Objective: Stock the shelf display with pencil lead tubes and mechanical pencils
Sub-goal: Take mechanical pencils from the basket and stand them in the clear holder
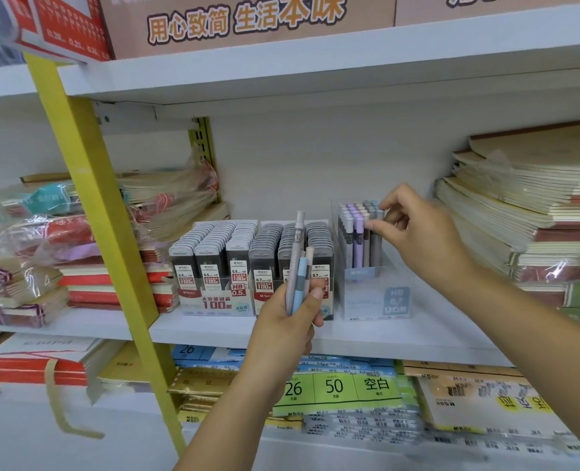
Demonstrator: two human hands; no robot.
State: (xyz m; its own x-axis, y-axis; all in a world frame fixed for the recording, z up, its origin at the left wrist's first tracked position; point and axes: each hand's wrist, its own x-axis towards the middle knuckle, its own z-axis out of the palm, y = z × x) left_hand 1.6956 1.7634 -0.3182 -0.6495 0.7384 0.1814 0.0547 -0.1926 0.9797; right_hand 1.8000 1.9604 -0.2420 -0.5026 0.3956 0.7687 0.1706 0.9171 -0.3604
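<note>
left hand [288,321] is near, in front of the shelf edge, fingers and thumb curled round a handful of tubes [299,260] held upright: one grey, one blue, one beige. right hand [418,232] is farther in and to the right, thumb and forefinger pinching the top of a grey tube [376,239] standing in the clear display box [373,300] on the white shelf [418,334]. box holds rows of purple, white and grey tubes. two boxes of lead cases [213,260] stand just left of it. notebook stacks [520,215] lie to the right.

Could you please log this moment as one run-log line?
left hand: holds lead tubes | right hand: pinches tube in display box | step: stocking
</note>
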